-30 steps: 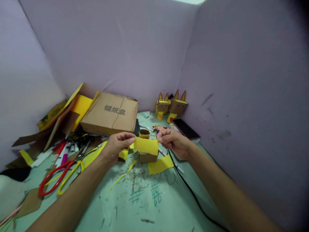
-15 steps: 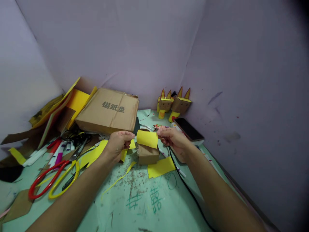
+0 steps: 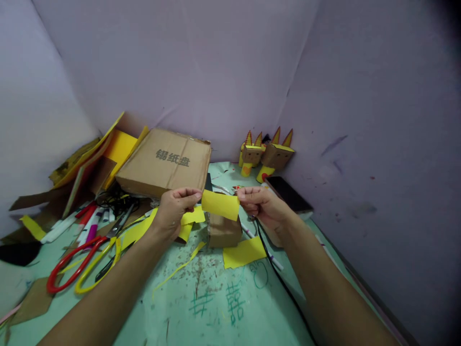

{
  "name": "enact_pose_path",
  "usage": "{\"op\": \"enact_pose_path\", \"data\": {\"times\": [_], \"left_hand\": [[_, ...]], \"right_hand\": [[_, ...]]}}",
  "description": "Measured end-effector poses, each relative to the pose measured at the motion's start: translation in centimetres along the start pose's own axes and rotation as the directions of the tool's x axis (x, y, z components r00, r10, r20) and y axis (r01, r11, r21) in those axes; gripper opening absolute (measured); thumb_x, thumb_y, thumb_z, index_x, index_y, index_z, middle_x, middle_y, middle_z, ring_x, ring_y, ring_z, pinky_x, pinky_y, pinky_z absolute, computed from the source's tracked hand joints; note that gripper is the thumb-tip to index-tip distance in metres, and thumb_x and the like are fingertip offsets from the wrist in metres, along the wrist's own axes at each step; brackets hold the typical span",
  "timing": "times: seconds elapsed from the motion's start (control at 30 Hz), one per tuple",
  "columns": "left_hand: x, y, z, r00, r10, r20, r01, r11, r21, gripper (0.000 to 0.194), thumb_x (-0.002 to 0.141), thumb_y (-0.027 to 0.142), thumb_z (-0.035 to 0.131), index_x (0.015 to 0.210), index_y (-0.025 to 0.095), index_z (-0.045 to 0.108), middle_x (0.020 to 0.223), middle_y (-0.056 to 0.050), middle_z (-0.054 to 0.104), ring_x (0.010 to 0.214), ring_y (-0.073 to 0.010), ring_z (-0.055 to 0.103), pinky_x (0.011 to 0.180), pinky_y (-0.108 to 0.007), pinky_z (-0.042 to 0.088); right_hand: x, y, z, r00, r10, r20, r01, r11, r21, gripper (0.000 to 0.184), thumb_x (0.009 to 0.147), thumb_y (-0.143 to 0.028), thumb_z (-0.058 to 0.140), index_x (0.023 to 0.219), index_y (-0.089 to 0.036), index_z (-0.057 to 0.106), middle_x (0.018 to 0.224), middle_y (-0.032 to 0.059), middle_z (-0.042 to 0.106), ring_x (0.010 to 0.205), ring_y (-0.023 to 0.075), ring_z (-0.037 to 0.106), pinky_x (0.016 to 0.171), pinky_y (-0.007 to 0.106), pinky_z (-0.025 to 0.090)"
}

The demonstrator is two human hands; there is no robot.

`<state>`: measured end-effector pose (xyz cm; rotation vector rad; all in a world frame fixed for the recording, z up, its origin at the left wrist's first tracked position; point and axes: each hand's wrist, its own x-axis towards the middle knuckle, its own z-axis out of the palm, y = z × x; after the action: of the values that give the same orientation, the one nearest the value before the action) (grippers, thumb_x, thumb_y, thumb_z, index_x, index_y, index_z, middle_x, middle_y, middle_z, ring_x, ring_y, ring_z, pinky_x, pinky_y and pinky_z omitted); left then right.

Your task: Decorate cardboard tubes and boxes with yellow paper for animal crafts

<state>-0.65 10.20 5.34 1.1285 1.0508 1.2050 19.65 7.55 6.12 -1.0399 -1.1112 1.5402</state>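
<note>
A small strip of yellow paper point(image 3: 220, 204) is stretched between my two hands above the green table. My left hand point(image 3: 175, 209) pinches its left end with thumb and fingers closed. The right end is pinched by my right hand point(image 3: 260, 205), fingers curled. Just below the strip stands a small brown cardboard block point(image 3: 224, 230). A flat yellow paper scrap point(image 3: 243, 251) lies on the table in front of the block, and more yellow scraps point(image 3: 190, 218) sit beside my left hand.
A large cardboard box point(image 3: 165, 163) lies behind my hands. Red-handled scissors point(image 3: 68, 269), yellow-handled scissors point(image 3: 97, 271) and markers clutter the left. Two cardboard figures with pointed ears point(image 3: 268, 154) and a phone point(image 3: 288, 192) stand at the back right. A black cable point(image 3: 284, 283) runs along the right.
Both hands with the yellow strip stayed roughly where they were, above the cardboard block; the strip now curves a little more. The head camera shifted slightly.
</note>
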Motion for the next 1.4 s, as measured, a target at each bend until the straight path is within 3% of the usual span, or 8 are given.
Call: {"op": "enact_pose_path", "data": {"times": [0.3,0.6,0.83,0.93,1.27,1.4], "left_hand": [[-0.4,0.5,-0.2,1.0,0.017,-0.003,-0.017,0.998,0.059,0.015,0.046,0.023,0.074,0.055,0.014,0.067,0.045,0.004,0.055,0.043,-0.0053,0.039,0.045,-0.02,0.029],[-1.0,-0.5,0.7,0.991,-0.131,-0.021,0.132,0.984,0.123,0.012,0.044,0.023,0.067,0.047,0.014,0.06,0.036,0.006,0.044,0.037,-0.0052,0.032,0.041,-0.021,0.024],[-0.3,-0.7,0.3,0.994,-0.092,-0.056,0.1,0.983,0.151,0.014,0.048,0.025,0.068,0.056,0.015,0.064,0.042,0.006,0.048,0.041,-0.0059,0.035,0.044,-0.02,0.028],[-0.1,-0.9,0.3,0.995,-0.097,-0.021,0.099,0.981,0.164,0.019,0.048,0.027,0.071,0.061,0.014,0.068,0.048,0.003,0.055,0.044,-0.007,0.04,0.046,-0.021,0.031],[-0.8,-0.3,0.6,0.998,-0.058,0.006,0.055,0.977,0.205,0.012,0.046,0.024,0.071,0.051,0.015,0.065,0.049,0.002,0.057,0.044,-0.0076,0.042,0.046,-0.022,0.031],[-0.9,-0.2,0.7,0.996,-0.087,-0.01,0.087,0.976,0.198,0.009,0.047,0.023,0.068,0.049,0.015,0.063,0.041,0.004,0.05,0.04,-0.0062,0.036,0.042,-0.021,0.028]], "right_hand": [[-0.2,0.4,0.4,0.999,0.01,-0.051,-0.011,1.0,-0.019,0.018,0.056,-0.026,0.065,0.055,-0.018,0.05,0.042,-0.0096,0.029,0.039,0.0046,0.015,0.04,0.023,0.007],[-0.5,2.0,-0.2,0.964,-0.028,-0.263,-0.004,0.993,-0.121,0.005,0.055,-0.02,0.061,0.056,-0.016,0.058,0.047,-0.0031,0.047,0.04,0.0062,0.032,0.037,0.023,0.011],[-0.9,1.8,-0.4,0.976,-0.006,-0.216,-0.009,0.997,-0.071,0.011,0.058,-0.023,0.059,0.053,-0.017,0.051,0.046,-0.0059,0.04,0.04,0.005,0.026,0.038,0.022,0.011],[-1.0,1.7,-0.3,0.982,-0.006,-0.187,-0.006,0.998,-0.064,0.014,0.059,-0.023,0.061,0.052,-0.017,0.049,0.044,-0.0071,0.036,0.04,0.0048,0.023,0.038,0.022,0.011],[-0.9,1.8,-0.3,0.983,-0.001,-0.186,-0.008,0.999,-0.045,0.017,0.057,-0.024,0.062,0.049,-0.018,0.047,0.043,-0.0068,0.037,0.04,0.0053,0.025,0.038,0.022,0.011],[-0.9,2.0,-0.3,0.977,0.028,-0.21,-0.032,0.999,-0.017,0.018,0.054,-0.025,0.063,0.05,-0.017,0.048,0.046,-0.0059,0.04,0.04,0.0043,0.027,0.037,0.021,0.011]]}}
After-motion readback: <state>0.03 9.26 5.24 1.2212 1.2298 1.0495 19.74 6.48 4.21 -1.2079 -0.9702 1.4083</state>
